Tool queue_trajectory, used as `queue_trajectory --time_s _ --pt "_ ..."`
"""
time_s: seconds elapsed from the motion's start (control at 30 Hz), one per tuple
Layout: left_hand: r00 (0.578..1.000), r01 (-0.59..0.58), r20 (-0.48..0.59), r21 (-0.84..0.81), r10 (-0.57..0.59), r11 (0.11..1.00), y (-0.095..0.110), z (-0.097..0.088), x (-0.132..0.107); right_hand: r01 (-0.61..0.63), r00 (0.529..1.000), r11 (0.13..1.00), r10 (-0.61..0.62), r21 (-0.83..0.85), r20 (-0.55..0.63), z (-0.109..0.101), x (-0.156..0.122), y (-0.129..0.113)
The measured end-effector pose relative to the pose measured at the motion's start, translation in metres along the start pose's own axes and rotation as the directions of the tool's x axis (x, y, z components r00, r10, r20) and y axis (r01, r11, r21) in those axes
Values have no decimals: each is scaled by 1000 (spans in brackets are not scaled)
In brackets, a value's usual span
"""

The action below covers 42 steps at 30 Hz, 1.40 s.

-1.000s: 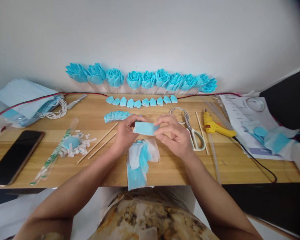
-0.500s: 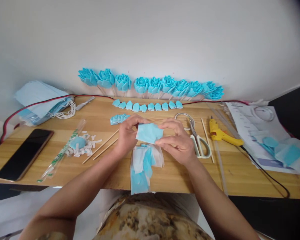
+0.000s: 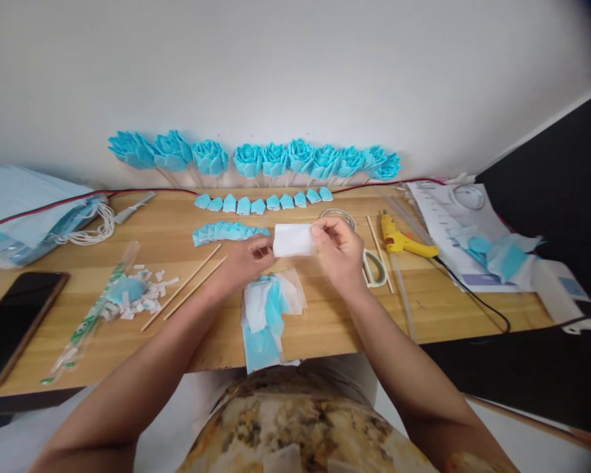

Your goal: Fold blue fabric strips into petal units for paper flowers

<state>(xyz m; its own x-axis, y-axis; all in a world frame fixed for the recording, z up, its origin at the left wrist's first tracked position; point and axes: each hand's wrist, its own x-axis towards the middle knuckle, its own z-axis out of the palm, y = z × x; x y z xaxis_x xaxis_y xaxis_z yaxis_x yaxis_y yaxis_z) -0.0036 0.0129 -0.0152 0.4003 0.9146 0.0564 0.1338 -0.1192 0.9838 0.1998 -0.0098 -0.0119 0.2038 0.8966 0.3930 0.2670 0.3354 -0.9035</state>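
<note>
Over the middle of the table I hold a small rectangle of mask fabric (image 3: 293,240), its white face towards me. My right hand (image 3: 341,255) pinches its right edge between thumb and fingers. The curled fingers of my left hand (image 3: 246,263) are at its left edge, and the exact grip there is partly hidden. Below my hands lies a loose pile of blue and white fabric strips (image 3: 266,318). Behind my left hand is a row of overlapping folded blue petals (image 3: 221,232). Scissors (image 3: 375,268) lie partly behind my right hand.
Blue fabric roses (image 3: 274,161) on sticks line the wall, with folded petals (image 3: 244,205) before them. A yellow glue gun (image 3: 406,243) lies right. Left are a phone (image 3: 20,322), paper scraps (image 3: 150,299), wooden sticks (image 3: 182,286) and face masks (image 3: 24,210).
The fabric piece now shows its white face instead of its blue one. My right fingers have shifted their hold. The view has turned right, so the table's things appear further left.
</note>
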Motion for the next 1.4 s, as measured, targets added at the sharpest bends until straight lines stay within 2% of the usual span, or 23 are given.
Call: queue_trajectory --time_s 0.1,0.17,0.23,0.33,0.4,0.47,0.57,0.67,0.8,0.87,0.97,1.17,1.4 --pt "998 46 47 -233 -36 971 5 -8 3 -15 1000 1000 14 23 24 0 0 0" --pt "999 43 13 -384 -42 922 7 -8 3 -29 999 999 28 15 47 1 -1 0" --pt "998 50 -15 -380 -60 924 8 -5 1 -31 997 1000 31 0 72 3 -3 -1" --pt "993 115 13 -254 -115 960 9 4 -3 -30 992 1000 31 -10 124 5 -5 -1" --pt "986 167 14 -229 -168 959 8 9 -4 -37 988 999 39 -17 152 6 -6 -1" --pt "976 205 -19 -243 -216 948 6 10 -4 -50 985 999 52 -13 163 5 -6 0" --pt "972 182 -85 -327 -221 927 3 5 -2 -46 988 998 39 38 150 2 -5 3" --pt "970 151 -109 -425 -216 892 4 0 1 52 986 997 -59 49 155 -2 -2 4" --pt "974 156 -72 -473 -215 867 6 -3 1 258 938 963 -229 -82 259 -5 0 -3" --pt "976 162 -47 -486 -210 859 6 -1 1 322 917 936 -272 -140 292 -5 0 -6" --pt "977 169 -32 -496 -213 852 5 2 -1 356 901 920 -291 -164 321 -6 1 -8" --pt "970 210 -2 -492 -242 845 6 6 -4 301 922 945 -255 -127 292 -4 1 -4" --pt "968 230 15 -455 -251 860 9 7 -4 74 959 997 -75 15 273 1 -2 0"
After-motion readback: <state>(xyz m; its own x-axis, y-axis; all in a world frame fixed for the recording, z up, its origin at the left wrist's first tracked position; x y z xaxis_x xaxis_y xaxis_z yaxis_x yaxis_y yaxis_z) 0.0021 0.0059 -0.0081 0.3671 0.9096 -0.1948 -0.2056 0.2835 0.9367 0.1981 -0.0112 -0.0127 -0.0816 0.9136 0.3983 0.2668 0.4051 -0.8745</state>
